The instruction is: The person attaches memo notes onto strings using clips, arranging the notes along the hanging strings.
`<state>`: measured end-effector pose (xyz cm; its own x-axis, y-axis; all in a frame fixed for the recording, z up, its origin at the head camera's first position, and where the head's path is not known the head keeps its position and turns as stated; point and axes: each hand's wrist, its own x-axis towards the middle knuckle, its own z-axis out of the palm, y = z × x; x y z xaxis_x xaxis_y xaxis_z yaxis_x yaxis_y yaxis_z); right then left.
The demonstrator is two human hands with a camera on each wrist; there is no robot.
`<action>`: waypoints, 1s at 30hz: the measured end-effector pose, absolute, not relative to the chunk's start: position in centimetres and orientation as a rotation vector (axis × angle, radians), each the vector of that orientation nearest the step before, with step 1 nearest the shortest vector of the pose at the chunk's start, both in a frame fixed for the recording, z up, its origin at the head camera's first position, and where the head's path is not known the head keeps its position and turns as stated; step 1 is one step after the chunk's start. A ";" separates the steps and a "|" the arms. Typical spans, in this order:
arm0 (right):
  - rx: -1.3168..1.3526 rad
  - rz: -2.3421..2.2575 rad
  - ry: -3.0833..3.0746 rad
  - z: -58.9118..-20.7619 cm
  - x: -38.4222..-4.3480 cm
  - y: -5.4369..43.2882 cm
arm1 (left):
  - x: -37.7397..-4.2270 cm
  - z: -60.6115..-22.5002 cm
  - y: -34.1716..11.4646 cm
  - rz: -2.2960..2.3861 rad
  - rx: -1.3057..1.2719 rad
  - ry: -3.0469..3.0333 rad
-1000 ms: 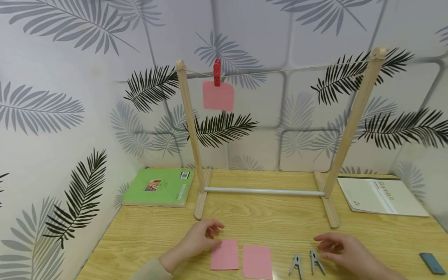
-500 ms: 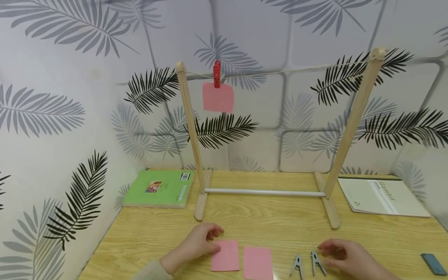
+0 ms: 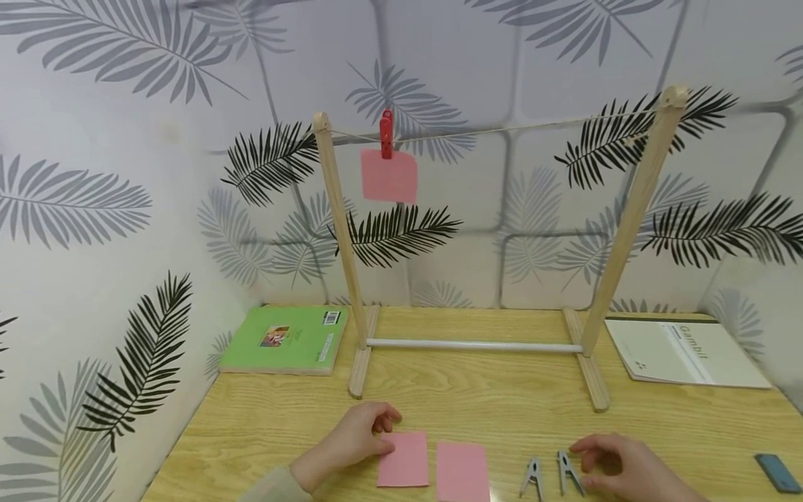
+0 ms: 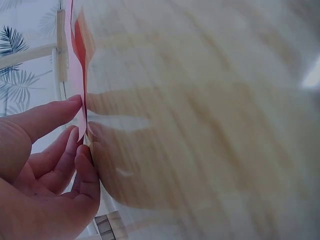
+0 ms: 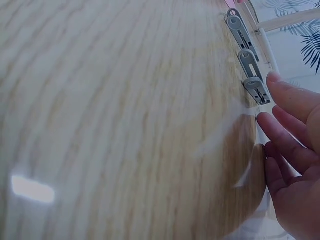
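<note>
My left hand point(image 3: 359, 432) rests low on the table with its thumb on the upper left corner of a pink sticky note point(image 3: 404, 460). Its other fingers bend loosely beyond the note's edge. In the left wrist view the note point(image 4: 75, 75) shows edge-on, under the thumb tip. A second pink note point(image 3: 463, 473) lies just to its right. My right hand point(image 3: 627, 464) hovers beside two grey clothespins, a left one point(image 3: 532, 477) and a right one point(image 3: 567, 470). Its thumb and fingers are parted around the right clothespin's side, and in the right wrist view nothing lies between them.
Behind the hands stands a wooden frame point(image 3: 633, 216) with a string; a red clothespin point(image 3: 386, 136) holds a pink note point(image 3: 389, 178) on it. A green book point(image 3: 285, 341) lies left, a pale notebook point(image 3: 690, 352) right, and a small blue block point(image 3: 778, 473) near the right edge.
My right hand has shifted slightly down and right, still beside the right clothespin. My left hand stays almost in place at the note's corner.
</note>
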<state>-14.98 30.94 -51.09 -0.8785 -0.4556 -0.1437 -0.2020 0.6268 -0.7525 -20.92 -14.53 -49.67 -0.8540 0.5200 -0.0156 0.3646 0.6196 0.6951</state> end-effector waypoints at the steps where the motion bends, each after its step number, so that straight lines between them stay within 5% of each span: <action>1: -0.533 -1.096 2.544 -51.1 -14.9 30.9 | -20.9 -49.7 -14.5 1.059 0.724 2.627; 30: -0.451 -1.082 2.560 -51.3 -14.6 30.3 | -21.1 -49.7 -14.7 1.083 0.753 2.586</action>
<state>-14.58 30.32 -51.28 -0.8975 -0.4066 -0.1709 -0.1608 0.6625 -0.7316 -21.14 -14.67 -49.65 -0.8390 0.5437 -0.0201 0.3671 0.5931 0.7166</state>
